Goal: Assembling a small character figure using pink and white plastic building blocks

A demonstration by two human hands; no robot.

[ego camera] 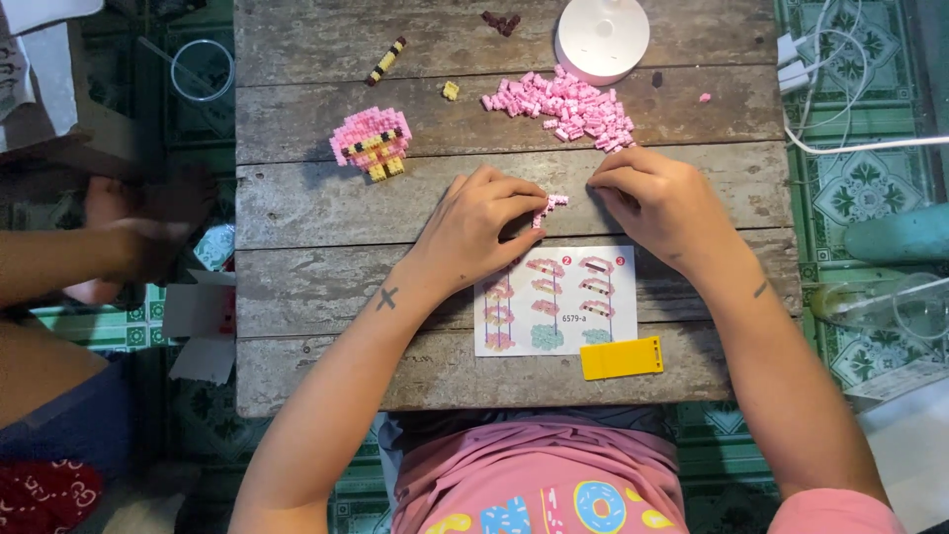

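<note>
Small pink brick strip [549,208] pinched in left hand [484,227]; right hand [657,203] curled shut, contents hidden.

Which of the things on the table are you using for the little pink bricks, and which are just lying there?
In use:
left hand
right hand
small pink brick piece
pile of pink bricks
instruction sheet

Just lying about:
finished pink and yellow figure
yellow tool
white round thing
striped stick

White round lamp base [602,38] on wooden table [297,267], yellow tool [621,358] (front edge).
</note>
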